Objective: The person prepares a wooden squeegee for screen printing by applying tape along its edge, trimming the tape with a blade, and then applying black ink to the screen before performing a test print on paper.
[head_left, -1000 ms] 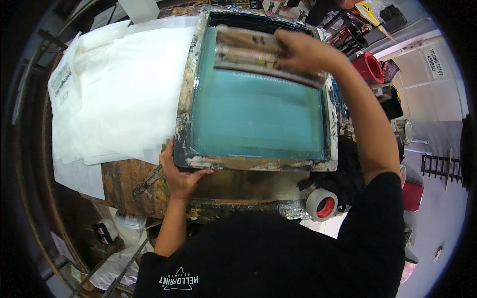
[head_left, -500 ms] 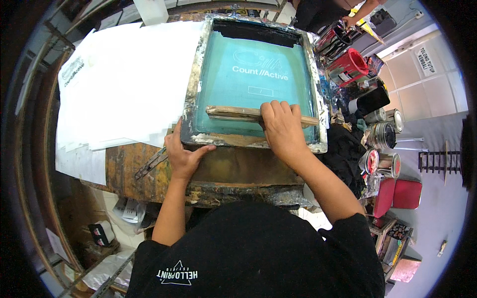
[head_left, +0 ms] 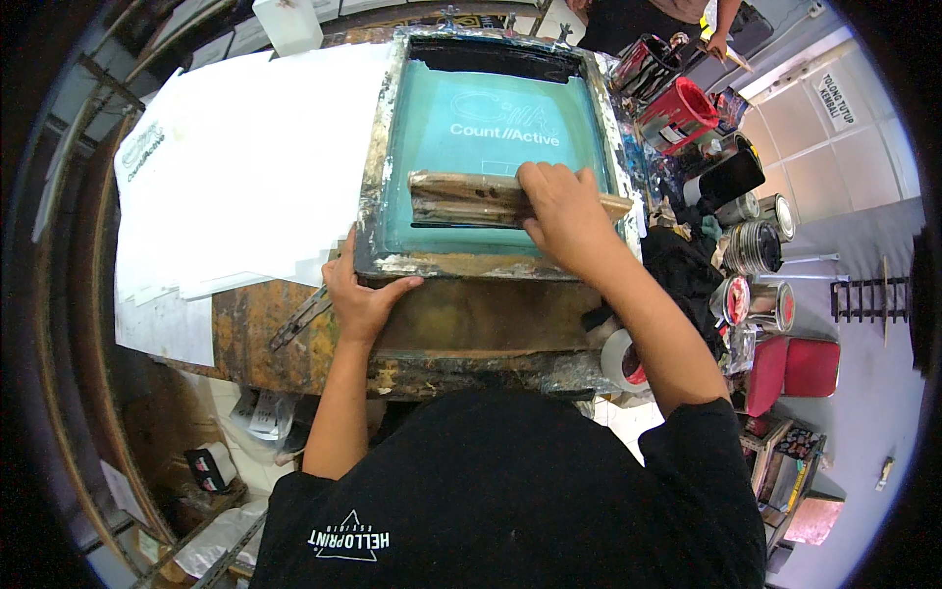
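Observation:
A screen printing frame (head_left: 371, 201) with a teal mesh (head_left: 461, 98) lies before me, pale lettering on the mesh and black ink along its far end. My right hand (head_left: 567, 211) is closed round the right part of a wooden squeegee (head_left: 461, 191), which lies crosswise over the near half of the mesh. The squeegee leans so that its broad face and dark lower edge show. At the frame's near left corner, my left hand (head_left: 361, 299) holds on with the fingers up the left side and the thumb along the near edge.
Stacked white paper sheets (head_left: 255, 167) cover the table's left side. Beside them lies a metal strip (head_left: 299, 319). A tape roll (head_left: 624, 361), dark cloth (head_left: 672, 275), a red bucket (head_left: 677, 116) and several cans (head_left: 754, 245) crowd the right. Another person's hand (head_left: 717, 45) appears at upper right.
My right hand has moved the squeegee a little away from me and tilted it, so its face and lower edge now show. My left hand stays at the corner.

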Demonstrator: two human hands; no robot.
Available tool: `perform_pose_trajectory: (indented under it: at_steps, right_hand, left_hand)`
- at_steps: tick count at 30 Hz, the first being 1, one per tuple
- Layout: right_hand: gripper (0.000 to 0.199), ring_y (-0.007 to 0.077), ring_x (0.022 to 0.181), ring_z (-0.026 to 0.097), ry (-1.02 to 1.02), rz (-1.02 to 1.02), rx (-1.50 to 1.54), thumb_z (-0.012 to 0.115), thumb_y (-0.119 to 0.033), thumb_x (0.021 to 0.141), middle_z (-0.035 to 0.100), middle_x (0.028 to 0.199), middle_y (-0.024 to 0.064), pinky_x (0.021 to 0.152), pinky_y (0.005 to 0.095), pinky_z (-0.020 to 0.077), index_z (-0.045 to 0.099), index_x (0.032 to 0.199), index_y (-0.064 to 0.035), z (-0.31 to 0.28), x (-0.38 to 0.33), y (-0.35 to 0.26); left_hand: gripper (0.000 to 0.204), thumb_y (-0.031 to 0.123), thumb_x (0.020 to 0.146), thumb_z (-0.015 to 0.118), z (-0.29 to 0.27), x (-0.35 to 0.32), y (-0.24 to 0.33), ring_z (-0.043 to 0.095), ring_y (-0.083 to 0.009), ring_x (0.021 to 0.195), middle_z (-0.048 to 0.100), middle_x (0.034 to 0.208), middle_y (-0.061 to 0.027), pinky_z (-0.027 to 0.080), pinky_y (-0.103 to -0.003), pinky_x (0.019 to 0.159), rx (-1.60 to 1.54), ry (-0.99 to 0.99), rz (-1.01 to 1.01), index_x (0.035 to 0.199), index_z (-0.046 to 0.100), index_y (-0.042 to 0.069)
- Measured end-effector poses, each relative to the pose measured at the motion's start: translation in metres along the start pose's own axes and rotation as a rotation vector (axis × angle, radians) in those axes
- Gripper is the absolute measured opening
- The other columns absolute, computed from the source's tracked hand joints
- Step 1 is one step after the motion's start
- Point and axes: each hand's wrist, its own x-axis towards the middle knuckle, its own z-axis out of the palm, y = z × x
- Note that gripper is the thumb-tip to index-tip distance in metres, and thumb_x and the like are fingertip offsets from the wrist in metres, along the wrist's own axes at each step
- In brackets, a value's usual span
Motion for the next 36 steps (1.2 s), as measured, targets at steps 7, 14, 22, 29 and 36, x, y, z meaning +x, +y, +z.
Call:
perform_pose_trajectory:
  at_steps: [7,14,22,29,36]
  right_hand:
    - [0.023,0.0255,0.092,0.057,0.079,-0.004,-0.136,0.058,-0.004,0.083,0.056,0.092,0.0069,0.081,0.0428,0.0372,0.053,0.105,-0.0086,0.02,-0.01,-0.012]
    - [0.031,0.0285,0.094,0.057,0.074,-0.006,-0.079,0.062,-0.004,0.08,0.056,0.094,0.0086,0.082,0.0441,0.0377,0.051,0.109,-0.0082,0.028,-0.005,-0.005]
    - [0.049,0.0324,0.104,0.057,0.014,0.02,0.0,0.076,-0.009,0.075,0.058,0.104,0.0113,0.088,0.0465,0.0372,0.048,0.116,-0.0071,0.01,-0.003,0.004]
    - [0.027,0.0285,0.093,0.056,0.051,-0.006,-0.048,0.059,-0.002,0.082,0.056,0.093,0.0084,0.084,0.0473,0.0356,0.052,0.107,-0.0073,0.046,-0.016,-0.015]
    - [0.022,0.024,0.094,0.055,-0.005,0.074,-0.188,0.06,-0.007,0.083,0.053,0.092,0.0051,0.092,0.0495,0.0375,0.055,0.104,-0.0112,0.055,-0.021,-0.032]
  left_hand:
    - [0.118,0.052,0.051,0.097,-0.003,-0.001,0.002,0.047,-0.0279,0.103,0.066,0.112,-0.0095,0.042,-0.042,0.094,0.05,-0.037,-0.023,0.147,0.05,0.003]
    - [0.115,0.052,0.049,0.097,-0.008,-0.002,0.005,0.047,-0.0287,0.103,0.061,0.107,-0.0092,0.041,-0.044,0.094,0.087,-0.061,-0.061,0.144,0.054,0.004]
    - [0.101,0.045,0.049,0.097,-0.012,0.003,0.008,0.049,-0.0296,0.109,0.054,0.112,-0.0092,0.039,-0.044,0.098,0.164,-0.059,0.077,0.133,0.061,0.002]
    - [0.1,0.044,0.05,0.097,-0.011,0.006,0.008,0.051,-0.0312,0.11,0.056,0.115,-0.0109,0.036,-0.045,0.101,0.272,-0.119,0.039,0.132,0.061,0.001]
    - [0.1,0.054,0.049,0.096,-0.011,0.008,0.001,0.046,-0.0289,0.102,0.05,0.106,-0.0084,0.033,-0.045,0.097,0.261,-0.129,0.065,0.126,0.063,-0.002]
